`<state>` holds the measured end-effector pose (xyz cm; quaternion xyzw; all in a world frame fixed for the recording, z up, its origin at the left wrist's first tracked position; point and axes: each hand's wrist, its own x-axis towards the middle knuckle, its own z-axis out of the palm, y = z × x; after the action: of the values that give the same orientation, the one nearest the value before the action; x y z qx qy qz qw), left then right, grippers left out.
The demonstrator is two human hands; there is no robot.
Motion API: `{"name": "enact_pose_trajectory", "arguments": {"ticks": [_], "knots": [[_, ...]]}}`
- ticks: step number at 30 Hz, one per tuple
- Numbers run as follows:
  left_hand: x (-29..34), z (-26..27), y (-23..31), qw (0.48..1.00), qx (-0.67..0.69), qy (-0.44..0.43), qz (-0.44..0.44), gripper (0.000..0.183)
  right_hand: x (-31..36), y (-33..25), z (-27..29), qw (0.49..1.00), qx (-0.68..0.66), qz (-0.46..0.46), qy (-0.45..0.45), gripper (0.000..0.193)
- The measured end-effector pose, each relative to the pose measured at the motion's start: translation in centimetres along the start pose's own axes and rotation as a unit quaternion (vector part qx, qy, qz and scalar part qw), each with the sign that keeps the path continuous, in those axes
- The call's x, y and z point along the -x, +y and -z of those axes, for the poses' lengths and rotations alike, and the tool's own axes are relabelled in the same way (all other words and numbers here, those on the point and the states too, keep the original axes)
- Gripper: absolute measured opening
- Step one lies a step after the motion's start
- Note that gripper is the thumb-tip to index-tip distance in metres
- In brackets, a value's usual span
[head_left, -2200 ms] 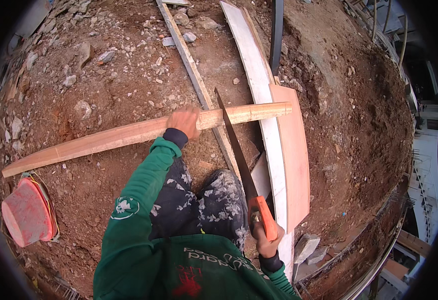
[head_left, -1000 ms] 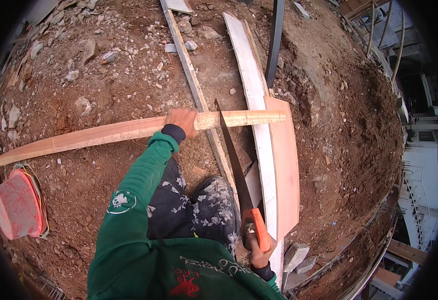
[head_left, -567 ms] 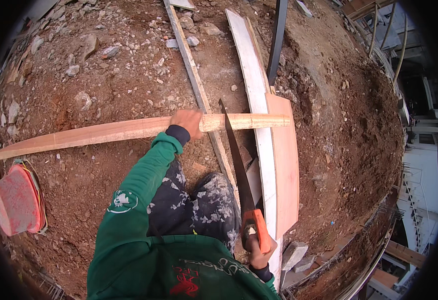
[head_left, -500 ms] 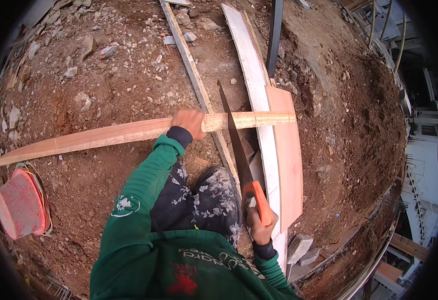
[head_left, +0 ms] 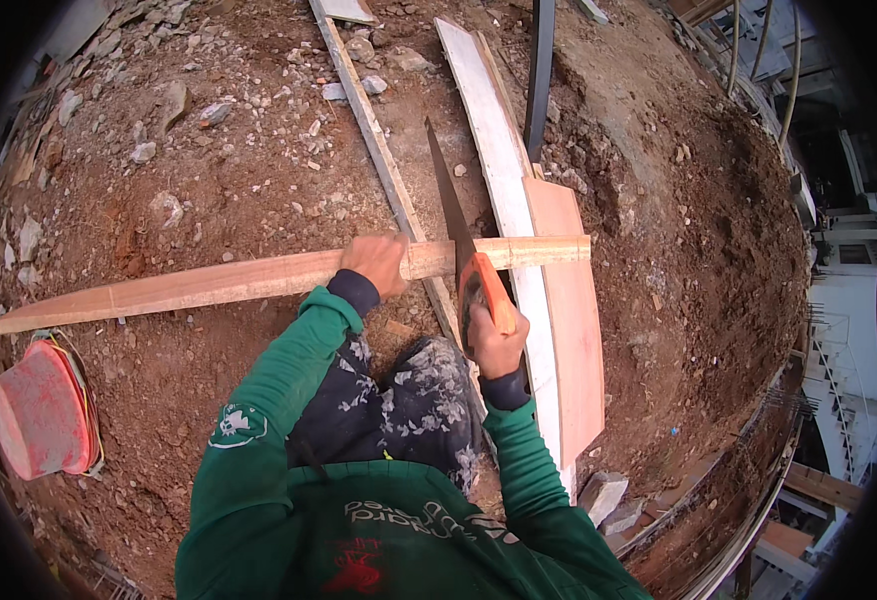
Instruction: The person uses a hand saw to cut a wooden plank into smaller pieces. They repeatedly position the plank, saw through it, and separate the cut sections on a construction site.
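The reddish-brown soil point(head_left: 259, 190) around you bears a red bucket point(head_left: 39, 412) at near left, stones point(head_left: 215, 114) at far left, and a narrow wooden batten point(head_left: 391, 170) with a white-faced plank point(head_left: 516, 200) to its right.

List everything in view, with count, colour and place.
Handsaw: one, dark blade, orange handle, across the beam
Wooden beam: one, light brown, crosswise at centre
Narrow timber: one, grey-brown, runs under the beam
White board: one, white, under the beam's right part
Panel: one, pinkish-brown, right of the white board
Bucket: one, red, far left
Post: one, dark, top centre-right
Stones: too many to count, mostly grey, upper left
Ground: one, reddish-brown, all around
Sleeves: two, green, dark cuffs
Left hand: one, on the beam
Right hand: one, gripping the saw handle
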<state>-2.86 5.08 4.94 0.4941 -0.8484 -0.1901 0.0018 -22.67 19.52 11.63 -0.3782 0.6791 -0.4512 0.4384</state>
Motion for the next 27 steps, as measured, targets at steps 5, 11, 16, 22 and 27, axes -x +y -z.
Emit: {"name": "enact_pose_trajectory", "arguments": {"ticks": [5, 11, 16, 22, 27], "knots": [[-1.6, 1.0, -7.1, 0.997, -0.009, 0.003, 0.075, 0.05, 10.5, -1.2, 2.8, 0.999, 0.05, -0.01, -0.015, 0.032], [-0.1, 1.0, -2.3, 0.998, 0.021, 0.057, 0.016, 0.042, 6.9, 2.5, 3.1, 0.999, 0.046, 0.023, 0.01, 0.012], [-1.9, 3.1, -6.6, 0.999, -0.028, 0.019, 0.042, 0.042, 4.1, -0.5, -0.9, 0.998, 0.018, 0.061, -0.001, 0.011], [-0.8, 3.0, -6.2, 0.998, 0.002, 0.033, 0.049, 0.046, 10.0, -2.2, 1.7, 0.997, 0.006, 0.076, 0.007, 0.034], [0.6, 3.1, -2.3, 1.0, 0.014, -0.004, 0.006, 0.051, -2.8, 1.4, -3.1, 0.997, -0.004, 0.076, 0.003, 0.009]]}}
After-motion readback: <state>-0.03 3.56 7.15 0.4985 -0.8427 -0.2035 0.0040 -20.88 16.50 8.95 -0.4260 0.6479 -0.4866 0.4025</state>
